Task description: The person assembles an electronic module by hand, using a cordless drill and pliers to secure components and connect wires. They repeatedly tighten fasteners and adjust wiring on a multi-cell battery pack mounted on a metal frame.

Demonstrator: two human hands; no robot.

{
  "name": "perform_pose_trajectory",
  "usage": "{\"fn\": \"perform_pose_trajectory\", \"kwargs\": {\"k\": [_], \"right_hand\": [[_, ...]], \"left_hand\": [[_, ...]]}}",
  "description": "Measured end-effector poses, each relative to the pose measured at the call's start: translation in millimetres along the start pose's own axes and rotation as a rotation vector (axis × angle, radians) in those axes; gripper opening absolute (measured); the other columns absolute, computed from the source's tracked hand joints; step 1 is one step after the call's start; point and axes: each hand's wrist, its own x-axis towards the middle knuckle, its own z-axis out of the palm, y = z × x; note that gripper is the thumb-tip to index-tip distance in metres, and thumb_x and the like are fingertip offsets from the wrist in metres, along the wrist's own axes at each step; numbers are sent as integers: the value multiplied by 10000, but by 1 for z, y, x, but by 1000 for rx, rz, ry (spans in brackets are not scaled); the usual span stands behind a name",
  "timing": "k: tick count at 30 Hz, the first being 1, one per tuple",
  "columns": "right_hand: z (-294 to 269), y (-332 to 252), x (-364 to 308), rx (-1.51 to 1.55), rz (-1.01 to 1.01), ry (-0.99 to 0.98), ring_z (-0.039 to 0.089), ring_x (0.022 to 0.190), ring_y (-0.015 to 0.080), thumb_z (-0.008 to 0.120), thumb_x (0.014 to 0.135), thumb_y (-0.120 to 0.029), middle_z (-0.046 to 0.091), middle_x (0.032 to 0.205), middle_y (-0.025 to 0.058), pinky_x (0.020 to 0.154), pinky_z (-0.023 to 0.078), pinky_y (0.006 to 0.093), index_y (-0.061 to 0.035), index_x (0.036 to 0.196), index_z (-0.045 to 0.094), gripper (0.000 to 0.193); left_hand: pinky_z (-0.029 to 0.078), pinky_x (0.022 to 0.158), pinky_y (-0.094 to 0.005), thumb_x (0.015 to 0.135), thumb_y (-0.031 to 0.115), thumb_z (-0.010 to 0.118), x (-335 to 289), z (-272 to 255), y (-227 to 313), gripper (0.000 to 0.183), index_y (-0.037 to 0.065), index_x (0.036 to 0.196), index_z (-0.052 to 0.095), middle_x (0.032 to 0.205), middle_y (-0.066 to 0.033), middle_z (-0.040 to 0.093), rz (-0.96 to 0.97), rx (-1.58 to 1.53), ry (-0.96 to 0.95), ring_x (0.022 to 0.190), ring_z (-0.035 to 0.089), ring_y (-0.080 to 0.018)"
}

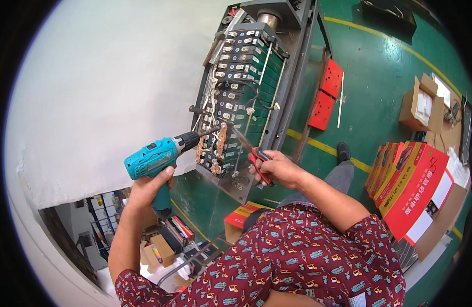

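My left hand (150, 189) is wrapped round the grip of a teal cordless drill (153, 157). Its black chuck and bit point right, the tip close to a copper bar (222, 138) on a row of battery cells (240, 66). In my right hand (283, 169) is a pair of long-nosed pliers (256, 156) with red and black handles, the jaws reaching up beside the same bar. Whether drill bit or pliers touch the bar, I cannot tell. Dark cables (246, 84) and white wires run over the cells, which sit in a dark metal frame (289, 77).
Small loose metal parts (239, 181) lie at the frame's near end. On the green floor are red panels (326, 94), an open cardboard box (420, 106) and red-yellow boxes (412, 184) at right. A white wall-like surface (103, 87) stands left. More cartons (164, 249) lie lower left.
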Motion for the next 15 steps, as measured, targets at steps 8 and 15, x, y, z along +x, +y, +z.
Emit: {"fn": "perform_pose_trajectory", "kwargs": {"k": [8, 15], "right_hand": [[-2, 7, 17, 67, 4, 17, 671, 754, 155, 582, 932, -104, 680, 985, 105, 561, 553, 313, 8, 1144, 549, 242], [11, 8, 22, 148, 19, 13, 671, 795, 178, 550, 902, -54, 663, 1012, 132, 615, 558, 340, 19, 1126, 550, 236]], "left_hand": [[530, 656, -329, 923, 269, 774, 23, 12, 35, 312, 57, 1109, 640, 899, -30, 650, -79, 125, 2, 726, 631, -141], [524, 660, -321, 925, 290, 773, 30, 16, 36, 335, 51, 1122, 645, 919, -39, 659, -112, 180, 23, 721, 631, -146]]}}
